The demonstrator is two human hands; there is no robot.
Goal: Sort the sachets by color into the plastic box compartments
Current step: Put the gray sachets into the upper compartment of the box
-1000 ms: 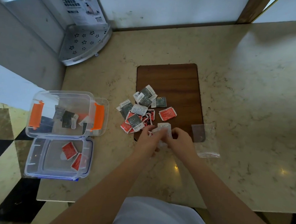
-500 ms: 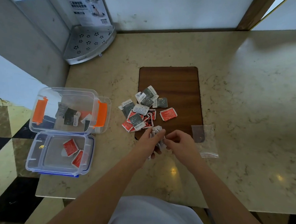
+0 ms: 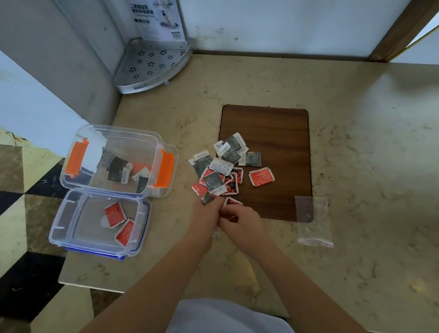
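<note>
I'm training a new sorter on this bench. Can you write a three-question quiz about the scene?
1. True or false: the blue-trimmed box holds only red sachets.
2. The loose pile lies partly on: A) a wooden board B) a towel C) a metal tray.
3. Fill in: the clear bag lies to the ___ of the right hand.

Key: 1 true; 2 A; 3 right.

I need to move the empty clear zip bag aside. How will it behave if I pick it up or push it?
The clear zip bag looks empty and flat, so probably very light and floppy. It is thin film lying partly on the wooden board, so a push would likely slide or crumple it; pinching an edge seems safer.
</note>
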